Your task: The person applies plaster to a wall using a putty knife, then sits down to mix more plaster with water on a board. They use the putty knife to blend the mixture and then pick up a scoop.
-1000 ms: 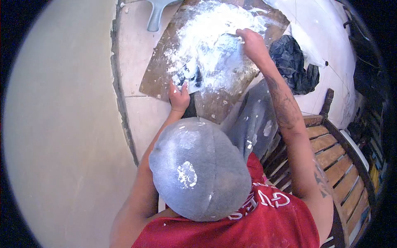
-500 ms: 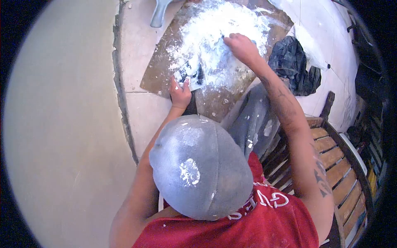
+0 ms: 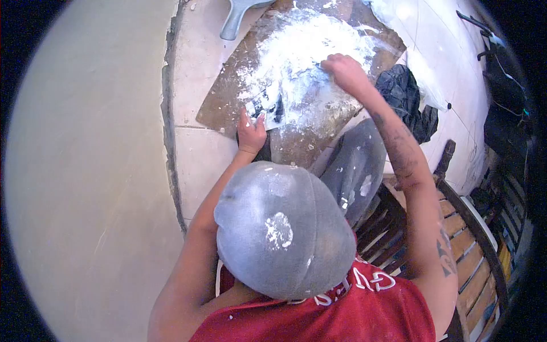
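Note:
A brown board (image 3: 219, 102) lies on the floor, its middle spread with white powder or paste (image 3: 307, 43). At the board's near left edge, my left hand (image 3: 252, 135) grips the near side of a flat, pale square plate (image 3: 276, 121) with dark patches. My right hand (image 3: 346, 74) is closed over the right part of the white material. A thin bluish edge shows by its fingers, but what it holds is mostly hidden. The grey cap (image 3: 285, 228) and red shirt (image 3: 342, 319) fill the lower view.
A grey dustpan-like scoop (image 3: 232, 25) lies beyond the board. A crumpled black plastic bag (image 3: 401, 94) sits to its right, beside clear plastic (image 3: 427, 85). A slatted wooden bench (image 3: 470, 265) stands at the right. A pale wall (image 3: 91, 171) rises on the left.
My right hand has moved slightly right and toward me over the white material. The left hand keeps its grip on the plate, and the whole view has shifted a little.

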{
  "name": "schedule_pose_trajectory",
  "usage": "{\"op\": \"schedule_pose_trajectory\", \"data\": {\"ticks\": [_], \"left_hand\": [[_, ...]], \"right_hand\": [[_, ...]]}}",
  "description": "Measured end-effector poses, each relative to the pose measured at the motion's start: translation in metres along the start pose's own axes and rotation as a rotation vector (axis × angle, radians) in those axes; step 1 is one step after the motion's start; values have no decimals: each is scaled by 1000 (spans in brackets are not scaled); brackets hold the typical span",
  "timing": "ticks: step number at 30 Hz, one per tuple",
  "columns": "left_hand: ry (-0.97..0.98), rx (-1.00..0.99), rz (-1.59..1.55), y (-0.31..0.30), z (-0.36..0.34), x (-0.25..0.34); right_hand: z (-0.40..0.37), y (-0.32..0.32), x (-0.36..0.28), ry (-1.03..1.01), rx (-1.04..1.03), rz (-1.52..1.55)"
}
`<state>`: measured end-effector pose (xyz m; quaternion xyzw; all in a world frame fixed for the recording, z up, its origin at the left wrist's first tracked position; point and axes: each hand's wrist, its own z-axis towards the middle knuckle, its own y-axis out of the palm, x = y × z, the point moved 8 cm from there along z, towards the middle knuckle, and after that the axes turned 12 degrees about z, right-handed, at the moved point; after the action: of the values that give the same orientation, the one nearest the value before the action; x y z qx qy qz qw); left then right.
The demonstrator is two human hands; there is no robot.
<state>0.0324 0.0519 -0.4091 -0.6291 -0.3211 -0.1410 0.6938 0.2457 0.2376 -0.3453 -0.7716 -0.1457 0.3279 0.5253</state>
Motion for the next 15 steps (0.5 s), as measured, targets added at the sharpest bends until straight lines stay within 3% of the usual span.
{"op": "schedule_pose_trajectory", "data": {"ticks": [2, 5, 10, 13, 15], "left_hand": [[-49, -74, -73, 4, -2, -4], [-70, -93, -123, 8, 4, -6], [-39, -54, -111, 3, 2, -1], [-33, -45, -72, 0, 1, 0], [-22, -29, -46, -1, 0, 3]], "right_hand": [[1, -18, 6, 56, -58, 2], [14, -48, -15, -26, 51, -53], [15, -9, -40, -57, -49, 2], [-1, -9, -47, -133, 11, -38], [-7, -16, -37, -60, 16, -22]]}}
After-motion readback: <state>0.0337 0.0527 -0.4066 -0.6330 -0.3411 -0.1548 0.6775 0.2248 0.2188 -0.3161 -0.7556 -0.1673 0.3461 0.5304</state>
